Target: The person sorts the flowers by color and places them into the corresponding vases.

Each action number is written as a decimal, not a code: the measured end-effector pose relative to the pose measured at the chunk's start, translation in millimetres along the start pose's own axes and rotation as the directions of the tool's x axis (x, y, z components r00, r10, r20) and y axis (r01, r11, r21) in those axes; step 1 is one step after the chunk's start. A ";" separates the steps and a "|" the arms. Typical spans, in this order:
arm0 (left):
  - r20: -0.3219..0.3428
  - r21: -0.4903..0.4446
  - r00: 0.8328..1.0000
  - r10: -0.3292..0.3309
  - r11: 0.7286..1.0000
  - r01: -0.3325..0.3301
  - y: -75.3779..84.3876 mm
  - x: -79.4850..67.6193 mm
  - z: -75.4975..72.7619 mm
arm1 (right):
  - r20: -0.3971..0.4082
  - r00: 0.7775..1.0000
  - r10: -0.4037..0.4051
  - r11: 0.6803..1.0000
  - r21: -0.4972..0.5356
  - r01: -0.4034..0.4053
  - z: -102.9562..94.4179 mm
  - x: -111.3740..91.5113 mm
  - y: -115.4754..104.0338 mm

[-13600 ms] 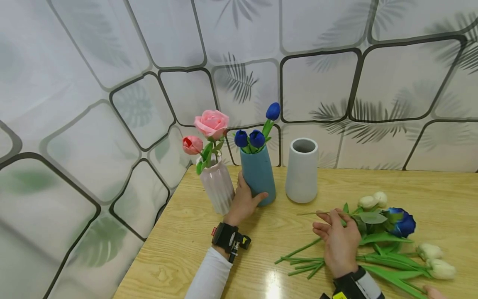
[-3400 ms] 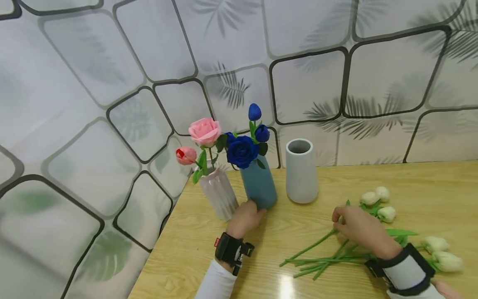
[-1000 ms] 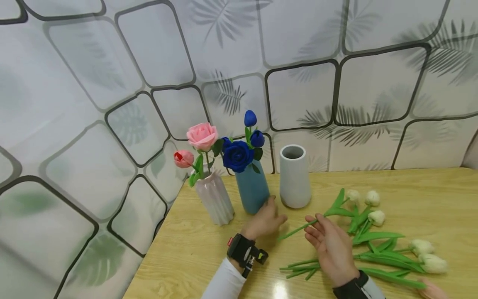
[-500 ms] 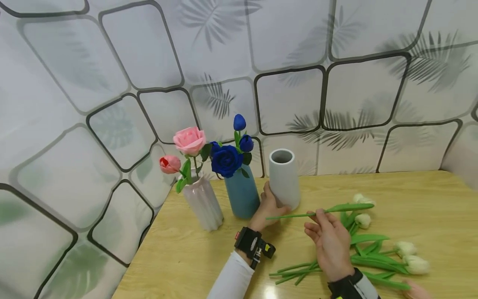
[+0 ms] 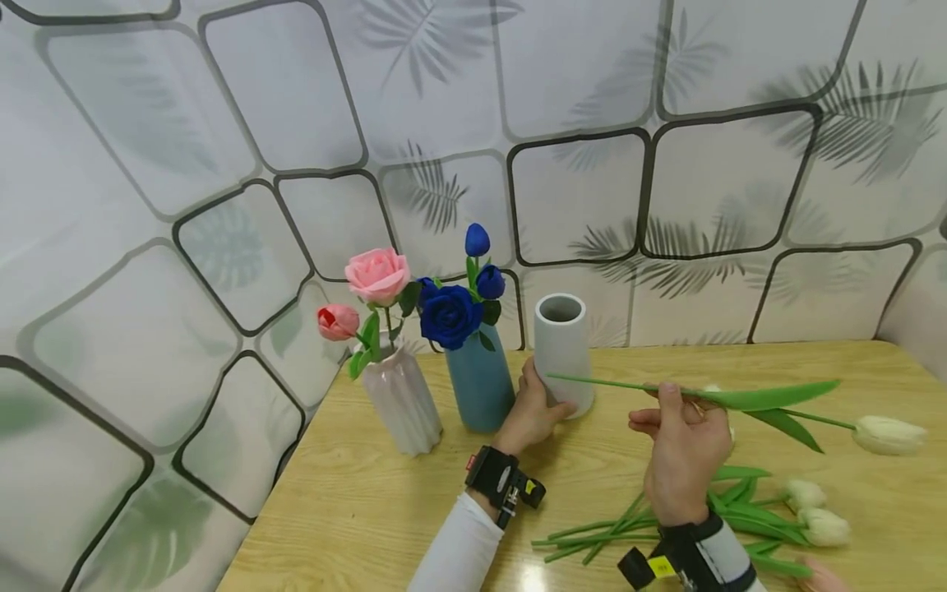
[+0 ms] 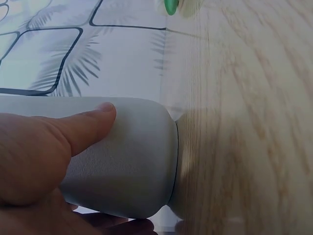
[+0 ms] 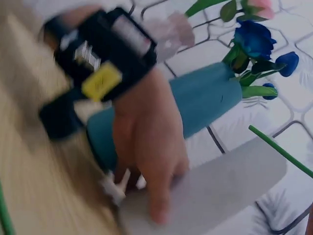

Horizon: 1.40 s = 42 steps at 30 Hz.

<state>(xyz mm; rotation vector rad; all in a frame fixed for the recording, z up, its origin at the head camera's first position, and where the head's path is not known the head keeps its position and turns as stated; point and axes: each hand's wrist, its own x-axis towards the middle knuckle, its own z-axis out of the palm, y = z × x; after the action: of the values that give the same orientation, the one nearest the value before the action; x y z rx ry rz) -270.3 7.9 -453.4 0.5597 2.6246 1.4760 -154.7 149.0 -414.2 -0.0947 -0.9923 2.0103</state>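
My left hand (image 5: 528, 415) grips the lower part of a plain white vase (image 5: 562, 349) from the left. In the left wrist view the thumb lies along the white vase (image 6: 137, 161), and its base rests on the table. My right hand (image 5: 688, 464) pinches the green stem of a white tulip (image 5: 888, 434) in the air. The tulip lies nearly level, bloom to the right, and its stem end is in front of the vase, below the rim. In the right wrist view, part of a green stem (image 7: 281, 152) crosses near the white vase (image 7: 230, 186).
Left of the white vase stand a blue vase (image 5: 479, 386) with a blue rose and blue tulips, and a ribbed pale vase (image 5: 403, 403) with pink flowers. More white tulips (image 5: 824, 526) lie on the wooden table (image 5: 355, 510). Fingertips (image 5: 821, 575) show at the bottom right.
My left hand has moved from beside the blue vase to the white vase. My right hand has lifted the tulip off the table, its stem end rising towards the white vase.
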 end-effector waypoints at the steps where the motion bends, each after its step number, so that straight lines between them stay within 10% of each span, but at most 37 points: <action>1: 0.000 0.001 1.000 0.000 1.000 0.000 0.2 -0.2 -0.3 | 0.026 0.995 -0.101 0.995 0.014 0.101 1.4 1.3 1.2; 8: 0.000 0.024 1.000 0.010 1.000 -0.010 2.1 -0.5 -1.2 | 0.181 0.810 -0.558 0.823 -0.001 0.567 21.7 2.0 -4.3; 13: -0.002 0.052 1.000 -0.001 0.999 0.001 1.9 0.5 -1.2 | 0.331 0.681 -0.653 0.727 0.026 0.686 38.5 4.4 -3.9; 16: -0.008 0.066 1.000 -0.006 0.998 0.006 0.4 1.6 -1.0 | 0.447 0.639 -0.626 0.693 -0.058 0.719 44.5 12.2 0.8; 21: -0.007 0.082 1.000 0.010 0.997 -0.010 -1.8 2.8 -0.9 | 0.564 0.670 -0.483 0.645 -0.288 0.708 54.9 25.9 8.1; 27: 0.001 0.078 1.000 0.015 0.997 -0.015 -1.0 2.1 -1.4 | 0.650 0.661 -0.376 0.453 -0.493 0.743 72.3 43.2 14.7; 31: 0.006 0.072 1.000 0.006 0.997 -0.006 -0.2 0.5 -1.8 | 0.691 0.658 -0.300 0.381 -0.546 0.746 83.7 56.1 17.2; 37: 0.008 0.070 1.000 0.030 0.997 -0.031 -1.7 0.9 -1.8 | 0.651 0.735 0.189 0.219 -0.758 0.615 104.2 73.6 10.2; 42: 0.021 0.064 0.998 0.061 0.996 -0.063 -2.5 1.6 -2.6 | 0.582 0.672 0.458 0.269 -0.811 0.520 103.6 77.1 3.5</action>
<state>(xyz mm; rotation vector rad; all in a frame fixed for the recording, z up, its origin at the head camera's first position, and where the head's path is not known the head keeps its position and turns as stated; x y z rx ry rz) -273.1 5.2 -453.9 0.6638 2.6719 1.3986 -247.1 141.1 -324.2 0.1364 -2.7210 0.9250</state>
